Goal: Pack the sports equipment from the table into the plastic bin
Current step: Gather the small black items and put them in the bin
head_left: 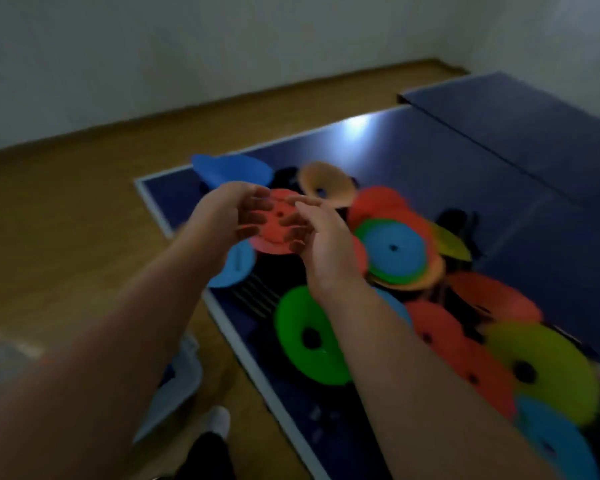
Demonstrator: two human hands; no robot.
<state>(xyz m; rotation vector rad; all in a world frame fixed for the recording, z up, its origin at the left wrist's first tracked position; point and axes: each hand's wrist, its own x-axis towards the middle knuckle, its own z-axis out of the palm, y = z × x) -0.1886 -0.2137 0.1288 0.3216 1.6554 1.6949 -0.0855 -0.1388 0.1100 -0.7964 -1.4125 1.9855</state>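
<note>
**Both hands on a red disc cone**

L hand (238, 216) & R hand (321, 244) are gripping a red disc cone (274, 223) from opposite edges, fingers curled on it, above the table corner. Pic is blurry w/ motion. More cones are lying heaped on the blue table (465, 161): green cone (309, 336), blue-on-green stack (394, 249), orange cone (326, 183), yellow-green cone (548, 368). Pale plastic bin (177, 386) is sitting on the wood floor (66, 237), just beside table, below L forearm.

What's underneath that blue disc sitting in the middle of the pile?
The blue disc lies on a green disc, whose rim shows around it, and orange discs peek out below that. How many more are stacked under them is hidden.
</note>
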